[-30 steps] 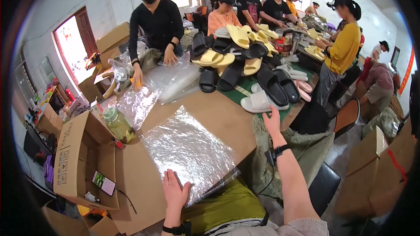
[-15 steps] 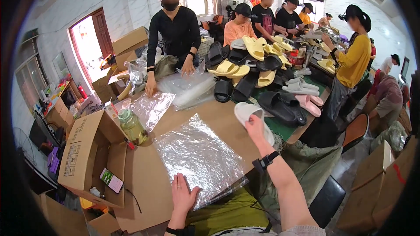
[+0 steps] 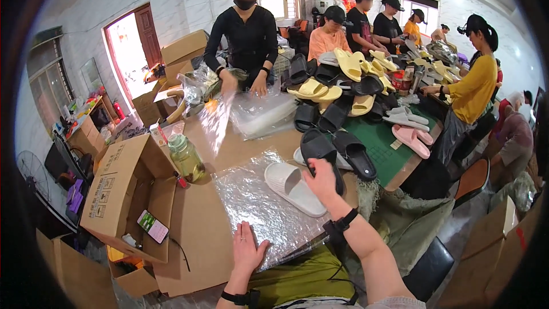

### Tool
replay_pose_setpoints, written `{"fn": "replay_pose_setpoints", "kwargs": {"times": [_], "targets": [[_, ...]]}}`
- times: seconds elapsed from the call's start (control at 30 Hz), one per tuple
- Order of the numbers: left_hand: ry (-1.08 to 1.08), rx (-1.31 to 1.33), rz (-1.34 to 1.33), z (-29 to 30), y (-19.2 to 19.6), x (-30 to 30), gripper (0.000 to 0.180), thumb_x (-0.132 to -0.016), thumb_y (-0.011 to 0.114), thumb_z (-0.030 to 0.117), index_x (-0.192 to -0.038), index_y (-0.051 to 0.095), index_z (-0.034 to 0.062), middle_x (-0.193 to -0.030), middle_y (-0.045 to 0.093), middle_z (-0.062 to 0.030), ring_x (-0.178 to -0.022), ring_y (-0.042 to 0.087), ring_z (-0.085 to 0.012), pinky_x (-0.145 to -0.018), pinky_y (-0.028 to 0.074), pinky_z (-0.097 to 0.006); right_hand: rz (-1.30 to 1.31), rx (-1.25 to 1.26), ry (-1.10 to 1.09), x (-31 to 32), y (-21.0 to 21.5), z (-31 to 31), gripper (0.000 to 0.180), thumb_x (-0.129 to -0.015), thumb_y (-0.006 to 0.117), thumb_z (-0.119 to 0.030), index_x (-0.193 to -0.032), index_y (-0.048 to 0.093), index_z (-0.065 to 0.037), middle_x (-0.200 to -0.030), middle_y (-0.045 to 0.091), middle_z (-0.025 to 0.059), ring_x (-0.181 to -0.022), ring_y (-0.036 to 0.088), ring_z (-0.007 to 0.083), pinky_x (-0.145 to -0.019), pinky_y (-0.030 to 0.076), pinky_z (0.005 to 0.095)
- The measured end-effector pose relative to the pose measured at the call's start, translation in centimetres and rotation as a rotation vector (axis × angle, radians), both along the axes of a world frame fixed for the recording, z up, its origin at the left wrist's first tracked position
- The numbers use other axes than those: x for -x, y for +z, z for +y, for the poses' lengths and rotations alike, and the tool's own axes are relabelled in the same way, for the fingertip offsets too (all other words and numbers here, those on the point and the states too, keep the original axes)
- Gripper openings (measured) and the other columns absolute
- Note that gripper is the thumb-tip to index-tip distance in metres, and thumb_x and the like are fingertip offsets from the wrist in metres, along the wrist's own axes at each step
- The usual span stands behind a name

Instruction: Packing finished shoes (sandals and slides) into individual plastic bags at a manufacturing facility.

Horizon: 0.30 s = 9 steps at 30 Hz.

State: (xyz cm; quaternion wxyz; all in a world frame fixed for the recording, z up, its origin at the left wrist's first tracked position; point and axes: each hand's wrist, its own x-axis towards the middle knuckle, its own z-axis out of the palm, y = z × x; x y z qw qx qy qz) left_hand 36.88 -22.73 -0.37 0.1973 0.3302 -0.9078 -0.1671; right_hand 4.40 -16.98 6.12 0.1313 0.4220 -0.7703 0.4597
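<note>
My left hand [image 3: 250, 247] lies flat on the near edge of a clear plastic bag [image 3: 243, 194], fingers stretched out and holding nothing. On the bag rests a white slide slipper [image 3: 295, 189], its strap at the far left end. Just right of it, my right hand [image 3: 322, 180] is closed on the edge of a black slipper [image 3: 318, 146]; the fingertips are partly hidden. A second black slipper [image 3: 355, 155] lies beside that one. Under the two black ones, parts of another white slipper [image 3: 345, 163] show.
An open cardboard box [image 3: 123, 189] with a phone [image 3: 153, 226] stands at left, beside a green-lidded jar [image 3: 186, 159]. A slipper pile [image 3: 343, 80] fills the table's far right. Across the table a person in black [image 3: 246, 34] handles plastic bags [image 3: 263, 115]; other people work beyond.
The white slipper has come down onto the plastic bag and left my right hand. That hand now grips a black slipper, and the black pair has shifted left. My left hand stays flat.
</note>
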Motion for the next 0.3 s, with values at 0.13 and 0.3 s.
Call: {"fn": "replay_pose_setpoints", "kwargs": {"times": [0.13, 0.3], "targets": [[-0.025, 0.029, 0.001, -0.3, -0.5, 0.1, 0.094, -0.09, 0.065, 0.05, -0.149, 0.025, -0.0118, -0.15, 0.036, -0.033, -0.141, 0.031, -0.0484, -0.117, 0.026, -0.052, 0.014, -0.209, -0.096, 1.7, 0.2, 0.5, 0.061, -0.076, 0.079, -0.039, -0.125, 0.056, -0.011, -0.122, 0.051, 0.0162, -0.109, 0.051, 0.0373, -0.089, 0.046, 0.046], [-0.025, -0.006, -0.001, -0.4, -0.6, 0.1, 0.099, -0.088, 0.066, 0.053, -0.15, 0.023, -0.0117, -0.152, 0.033, -0.0327, -0.143, 0.028, -0.0484, -0.119, 0.022, -0.053, 0.239, -0.464, 0.083, -2.5, -2.2, 1.1, 0.102, -0.068, 0.078, -0.064, -0.151, 0.037, -0.022, -0.153, 0.023, 0.0341, -0.138, 0.027, 0.0502, -0.109, 0.026, 0.0586]]}}
